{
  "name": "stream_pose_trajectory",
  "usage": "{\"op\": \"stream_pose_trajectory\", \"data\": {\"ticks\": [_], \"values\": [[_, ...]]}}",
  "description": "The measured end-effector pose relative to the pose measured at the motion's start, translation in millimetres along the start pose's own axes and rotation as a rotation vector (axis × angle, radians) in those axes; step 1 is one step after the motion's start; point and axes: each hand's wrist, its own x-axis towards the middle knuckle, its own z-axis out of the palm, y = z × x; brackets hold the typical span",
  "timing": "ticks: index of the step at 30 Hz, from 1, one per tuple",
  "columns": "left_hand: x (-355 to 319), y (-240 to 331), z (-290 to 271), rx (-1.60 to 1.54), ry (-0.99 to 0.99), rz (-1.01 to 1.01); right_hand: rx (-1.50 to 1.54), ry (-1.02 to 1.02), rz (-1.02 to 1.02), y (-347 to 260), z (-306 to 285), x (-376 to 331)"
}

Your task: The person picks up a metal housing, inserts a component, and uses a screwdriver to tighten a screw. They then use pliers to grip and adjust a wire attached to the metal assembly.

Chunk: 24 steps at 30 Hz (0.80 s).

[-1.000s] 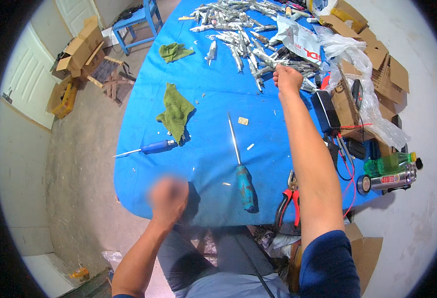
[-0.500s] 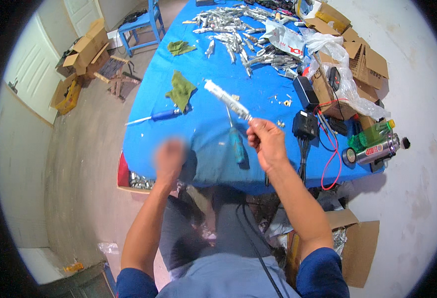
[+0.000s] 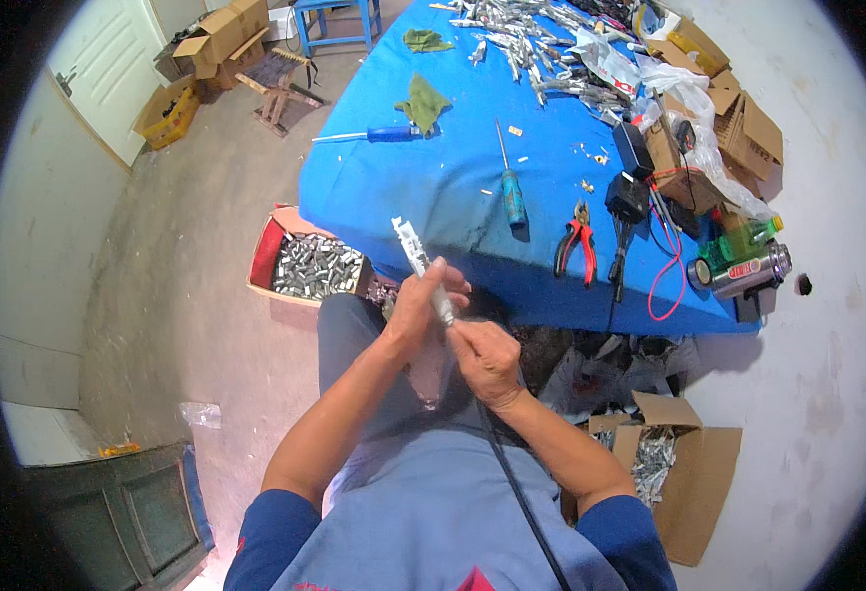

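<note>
Above my lap, off the table's near edge, I hold a slim silvery-white stick-shaped part [image 3: 412,246] tilted with its ragged end up and away. My left hand [image 3: 419,307] is closed round its middle. The lower end is pinched in my right hand [image 3: 487,357]; the fingers cover that tip. What kind of part it is, I cannot make out. On the blue-covered table [image 3: 354,182] beyond lie a teal-handled screwdriver [image 3: 513,197], a blue-handled screwdriver [image 3: 390,133] and red-handled pliers [image 3: 577,246].
Similar silvery parts [image 3: 521,44] are heaped at the table's far side. Green cloths [image 3: 422,103] lie nearer. Black adapters [image 3: 628,197], a metal flask [image 3: 753,271] and a green bottle [image 3: 743,241] stand right. A box of small metal pieces [image 3: 317,266] sits lower left, a carton [image 3: 704,483] lower right.
The stick-shaped part has come down from over the table toward my lap. My left hand has joined my right on it. The view has tilted down, and the pliers now show.
</note>
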Motion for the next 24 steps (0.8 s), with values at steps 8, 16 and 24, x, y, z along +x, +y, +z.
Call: {"op": "stream_pose_trajectory", "data": {"ticks": [8, 16, 24], "values": [[-69, -19, 15, 0.070, 0.000, -0.058, 0.353, -0.059, 0.460, -19, -43, -14], [-130, -43, 34, 0.212, -0.330, -0.220, 0.712, -0.311, 0.688, -26, -62, -10], [-166, -45, 34, 0.456, -0.167, -0.150, 0.678, -0.259, 0.765, -55, -80, -35]]}}
